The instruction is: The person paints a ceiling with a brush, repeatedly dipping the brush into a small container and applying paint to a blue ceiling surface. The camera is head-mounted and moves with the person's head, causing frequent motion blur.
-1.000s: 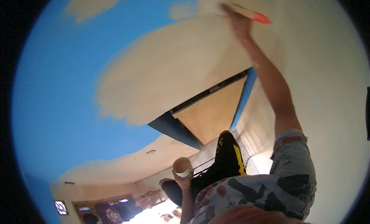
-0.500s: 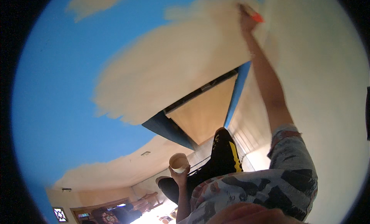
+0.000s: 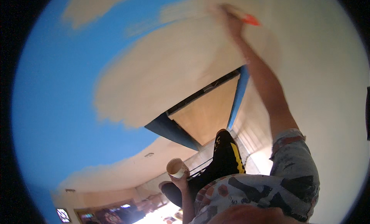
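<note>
Up at the wall, my right hand (image 3: 233,26) is stretched out and closed on a paintbrush, blurred by motion. The brush's orange-red handle end (image 3: 251,19) sticks out to the right of my fist; its bristles are hard to make out. Around it, cream paint (image 3: 142,77) covers a broad patch of the bright blue wall (image 3: 58,81). Low down, close to my body, my left hand (image 3: 181,181) is wrapped round a pale cup (image 3: 177,168). Something cream-coloured shows inside the cup.
A recessed opening (image 3: 208,110) with dark and blue edges sits below the cream patch. A plain pale wall (image 3: 323,89) rises on the right. My leg in black trousers with a yellow stripe (image 3: 227,154) is bent below. Another person in dark clothing (image 3: 111,215) is at the lower left.
My right hand has moved left across the wall with the brush. Thin cream streaks now reach farther left over the blue. My left hand with the cup has shifted slightly down and left.
</note>
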The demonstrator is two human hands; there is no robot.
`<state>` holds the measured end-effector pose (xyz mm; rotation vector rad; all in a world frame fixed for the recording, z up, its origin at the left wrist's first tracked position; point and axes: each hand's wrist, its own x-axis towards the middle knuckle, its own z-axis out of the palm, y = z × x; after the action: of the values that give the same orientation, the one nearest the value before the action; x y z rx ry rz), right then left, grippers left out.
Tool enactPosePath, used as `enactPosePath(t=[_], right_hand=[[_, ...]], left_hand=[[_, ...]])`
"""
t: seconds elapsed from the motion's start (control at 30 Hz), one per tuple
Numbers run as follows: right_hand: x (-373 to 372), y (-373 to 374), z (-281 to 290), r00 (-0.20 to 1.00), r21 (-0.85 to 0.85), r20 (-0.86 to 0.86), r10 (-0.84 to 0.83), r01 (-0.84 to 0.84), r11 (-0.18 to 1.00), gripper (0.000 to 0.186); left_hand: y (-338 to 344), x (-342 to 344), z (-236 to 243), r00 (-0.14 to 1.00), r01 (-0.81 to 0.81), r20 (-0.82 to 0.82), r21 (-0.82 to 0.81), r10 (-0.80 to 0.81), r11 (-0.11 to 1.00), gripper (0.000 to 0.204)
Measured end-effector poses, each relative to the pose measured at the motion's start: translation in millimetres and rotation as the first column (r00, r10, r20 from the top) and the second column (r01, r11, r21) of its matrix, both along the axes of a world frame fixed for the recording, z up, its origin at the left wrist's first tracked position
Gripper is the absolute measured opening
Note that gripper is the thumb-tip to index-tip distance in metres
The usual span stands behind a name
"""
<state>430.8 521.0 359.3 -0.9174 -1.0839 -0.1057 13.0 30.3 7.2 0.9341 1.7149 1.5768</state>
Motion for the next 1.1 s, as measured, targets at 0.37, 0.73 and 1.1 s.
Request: enactPosePath(t=[0.37,0.73,1.1], right_hand=[[201,-77,16,0.927,-0.017,-0.054,-0.372,0.372,0.928,0.018],[-154,-112,38,0.615,0.261,-0.06,0.787,-0.751,0.607,0.047],[212,-29,23,0.947,-0.048,-0.22,-0.236,0.231,0.972,0.032]], left_hand=[[-10,4,35,1.0,-0.005,-0.027,-0.006,0.004,1.0,0.077],[-28,-16,3,0.997,-0.059,-0.04,0.037,0.061,0.998,0.078],[-11,1,7,0.996,-0.046,-0.078,-0.018,0.045,0.999,0.079]])
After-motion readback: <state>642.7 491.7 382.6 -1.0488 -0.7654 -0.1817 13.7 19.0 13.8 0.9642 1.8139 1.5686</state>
